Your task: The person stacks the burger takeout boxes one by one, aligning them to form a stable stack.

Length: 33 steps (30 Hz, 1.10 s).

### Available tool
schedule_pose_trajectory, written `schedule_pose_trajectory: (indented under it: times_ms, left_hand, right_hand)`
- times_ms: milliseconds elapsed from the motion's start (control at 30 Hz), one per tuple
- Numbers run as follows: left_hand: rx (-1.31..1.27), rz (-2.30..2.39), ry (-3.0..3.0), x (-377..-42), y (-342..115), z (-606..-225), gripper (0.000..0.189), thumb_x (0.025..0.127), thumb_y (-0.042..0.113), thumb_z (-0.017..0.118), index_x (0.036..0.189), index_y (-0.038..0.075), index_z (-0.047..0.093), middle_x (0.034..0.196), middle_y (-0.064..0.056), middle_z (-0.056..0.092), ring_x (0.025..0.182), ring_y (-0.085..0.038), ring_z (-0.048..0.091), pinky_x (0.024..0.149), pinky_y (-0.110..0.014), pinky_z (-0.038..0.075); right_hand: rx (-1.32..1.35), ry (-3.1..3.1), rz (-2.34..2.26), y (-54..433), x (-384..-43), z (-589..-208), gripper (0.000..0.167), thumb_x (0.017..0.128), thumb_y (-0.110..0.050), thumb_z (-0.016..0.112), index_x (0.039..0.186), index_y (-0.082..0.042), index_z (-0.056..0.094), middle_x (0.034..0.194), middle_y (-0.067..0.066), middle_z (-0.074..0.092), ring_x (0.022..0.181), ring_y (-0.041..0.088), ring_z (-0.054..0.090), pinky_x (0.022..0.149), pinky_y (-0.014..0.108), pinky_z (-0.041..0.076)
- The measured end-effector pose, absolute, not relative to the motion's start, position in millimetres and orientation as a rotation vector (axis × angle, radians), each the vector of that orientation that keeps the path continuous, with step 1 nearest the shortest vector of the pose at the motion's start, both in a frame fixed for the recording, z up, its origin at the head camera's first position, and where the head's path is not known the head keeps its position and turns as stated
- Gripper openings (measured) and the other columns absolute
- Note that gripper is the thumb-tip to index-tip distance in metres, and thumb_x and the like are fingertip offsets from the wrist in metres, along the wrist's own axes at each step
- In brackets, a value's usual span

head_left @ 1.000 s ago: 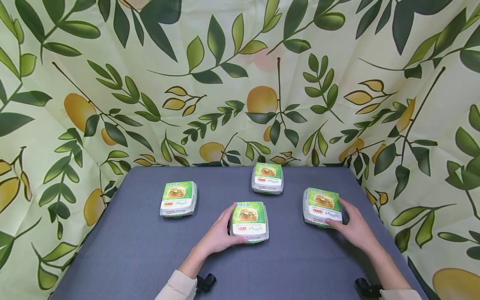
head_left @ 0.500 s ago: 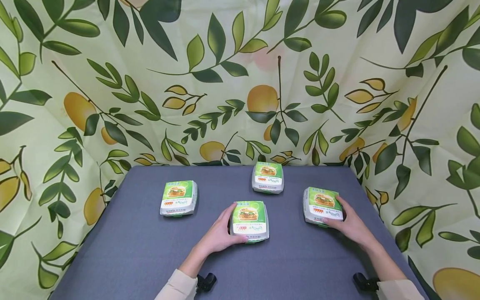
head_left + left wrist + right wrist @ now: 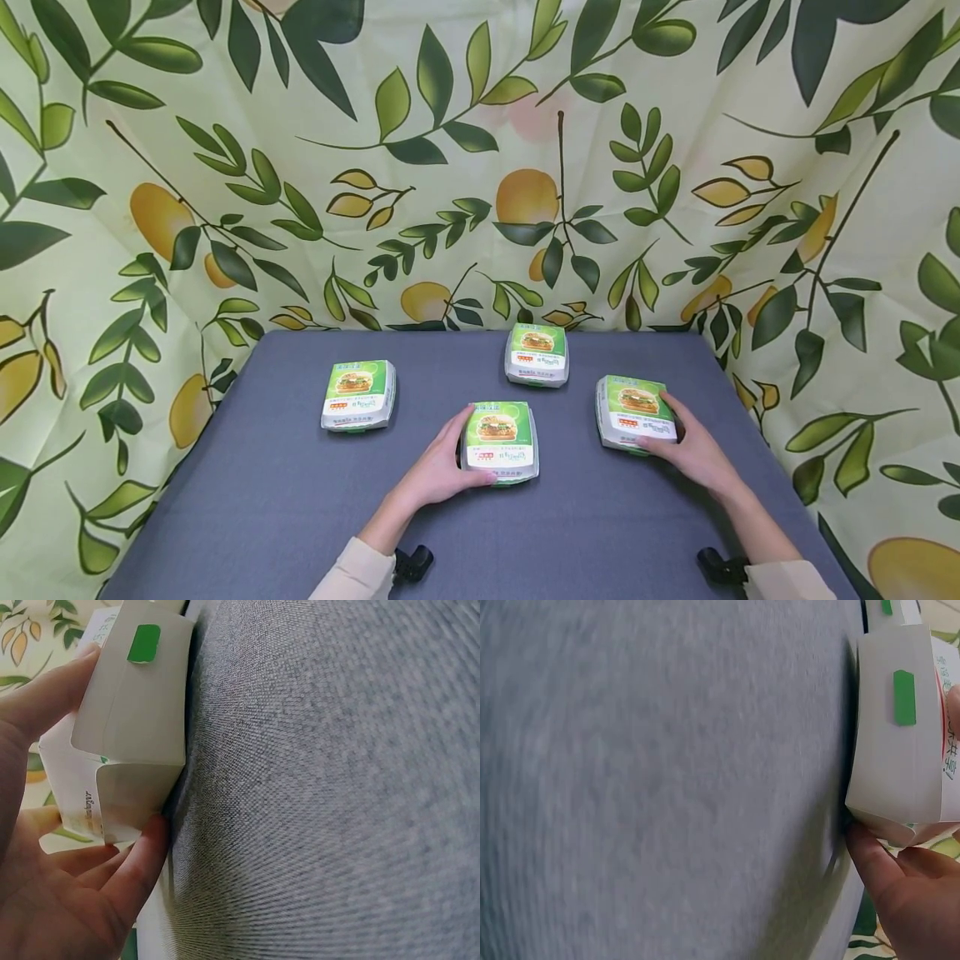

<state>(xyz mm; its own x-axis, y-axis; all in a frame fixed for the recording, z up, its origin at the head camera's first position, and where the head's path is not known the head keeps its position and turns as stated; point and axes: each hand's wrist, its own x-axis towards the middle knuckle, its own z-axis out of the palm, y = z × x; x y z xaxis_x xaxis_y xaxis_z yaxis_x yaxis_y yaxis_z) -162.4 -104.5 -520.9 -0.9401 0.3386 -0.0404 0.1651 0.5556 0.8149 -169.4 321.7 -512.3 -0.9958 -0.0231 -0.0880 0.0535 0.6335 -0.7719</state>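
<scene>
My left hand [image 3: 441, 468] grips the near-centre burger box [image 3: 498, 442] from its left side, thumb along the front edge and fingers at the back. This white box with a green burger-picture lid rests on the table. In the left wrist view, the fingers curl round a corner of the same box [image 3: 139, 705], which has a green tab. On the right, my right hand [image 3: 701, 457] holds another such burger box [image 3: 636, 412] by its right side, thumb at the front. The right wrist view shows that box [image 3: 892, 765] close to the cloth; its far side is hidden.
Two more burger boxes sit untouched: one at the left [image 3: 358, 396] and one at the back [image 3: 537, 356]. A blue-grey cloth covers the table [image 3: 285, 508]. A leaf-and-fruit patterned curtain [image 3: 450, 192] hangs behind and at both sides.
My right hand has shifted its box slightly to the left, towards the middle. The left hand and the box it grips stay in place.
</scene>
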Motion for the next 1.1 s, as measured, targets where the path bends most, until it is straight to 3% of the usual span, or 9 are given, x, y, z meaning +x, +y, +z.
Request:
schedule_pose_trajectory:
  times_ms: [367, 600, 767, 967, 1100]
  left_hand:
    - [0.422, 1.319, 2.597, -163, -104, -522, 0.113, 0.074, 0.055, 0.086, 0.163, 0.027, 0.023, 0.163, -0.014, 0.029, 0.146, -0.038, 0.033, 0.112, -0.060, 0.033]
    - [0.415, 1.333, 2.589, -162, -105, -520, 0.112, 0.074, 0.053, 0.087, 0.162, 0.027, 0.024, 0.162, -0.015, 0.030, 0.145, -0.038, 0.034, 0.112, -0.060, 0.033]
    - [0.428, 1.337, 2.589, -162, -105, -519, 0.111, 0.074, 0.051, 0.087, 0.162, 0.025, 0.025, 0.162, -0.016, 0.030, 0.145, -0.037, 0.033, 0.113, -0.059, 0.033]
    - [0.442, 1.345, 2.593, -163, -105, -521, 0.112, 0.073, 0.050, 0.088, 0.162, 0.024, 0.025, 0.162, -0.015, 0.031, 0.146, -0.036, 0.033, 0.113, -0.057, 0.032]
    - [0.446, 1.345, 2.594, -163, -105, -523, 0.113, 0.073, 0.051, 0.088, 0.162, 0.024, 0.025, 0.162, -0.015, 0.030, 0.146, -0.036, 0.033, 0.114, -0.057, 0.032]
  right_hand:
    - [-0.029, 2.753, -1.347, 302, -166, -512, 0.106, 0.087, -0.042, 0.080, 0.162, -0.004, 0.016, 0.155, 0.034, 0.029, 0.135, 0.044, 0.036, 0.105, 0.061, 0.032]
    - [-0.070, 2.767, -1.340, 288, -163, -507, 0.104, 0.087, -0.043, 0.081, 0.162, -0.005, 0.019, 0.148, 0.030, 0.040, 0.125, 0.041, 0.048, 0.096, 0.050, 0.040]
    - [-0.101, 2.773, -1.333, 278, -160, -500, 0.104, 0.087, -0.044, 0.081, 0.162, -0.006, 0.020, 0.148, 0.029, 0.041, 0.125, 0.040, 0.049, 0.094, 0.045, 0.042]
    - [-0.132, 2.761, -1.365, 265, -156, -490, 0.102, 0.086, -0.044, 0.081, 0.162, -0.009, 0.022, 0.147, 0.025, 0.043, 0.124, 0.037, 0.051, 0.090, 0.032, 0.046]
    - [-0.150, 2.759, -1.377, 258, -153, -486, 0.101, 0.086, -0.044, 0.081, 0.162, -0.012, 0.023, 0.149, 0.023, 0.042, 0.126, 0.036, 0.050, 0.092, 0.031, 0.046]
